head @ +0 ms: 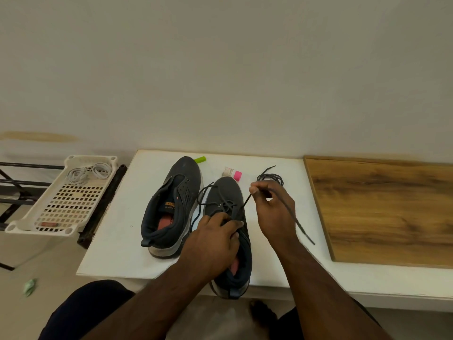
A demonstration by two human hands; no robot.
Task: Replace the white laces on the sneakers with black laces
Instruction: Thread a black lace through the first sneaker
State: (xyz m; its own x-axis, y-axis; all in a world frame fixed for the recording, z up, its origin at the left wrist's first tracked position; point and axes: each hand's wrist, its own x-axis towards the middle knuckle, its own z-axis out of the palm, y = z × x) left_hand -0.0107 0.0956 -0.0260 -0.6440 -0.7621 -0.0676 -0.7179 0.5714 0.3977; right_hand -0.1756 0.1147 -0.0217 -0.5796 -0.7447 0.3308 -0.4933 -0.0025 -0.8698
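Two dark grey sneakers stand on a white table (117, 231). The left sneaker (171, 204) has no lace in it. The right sneaker (226, 192) has a black lace (204, 192) threaded through its front eyelets, with a loop hanging off its left side. My left hand (215, 239) rests on that shoe's eyelet area, fingers curled on it. My right hand (272, 207) pinches the lace's other end, pulled taut up from the shoe; the tail trails right over the table. A second black lace (269, 177) lies coiled behind my right hand. White laces (88, 174) lie in a white basket (61, 212).
A green marker (200, 159) and a small bottle with a pink cap (232, 173) lie behind the shoes. A wooden board (382, 209) covers the table's right side. The basket sits on a black rack (103, 200) at the left. My knees are below the table edge.
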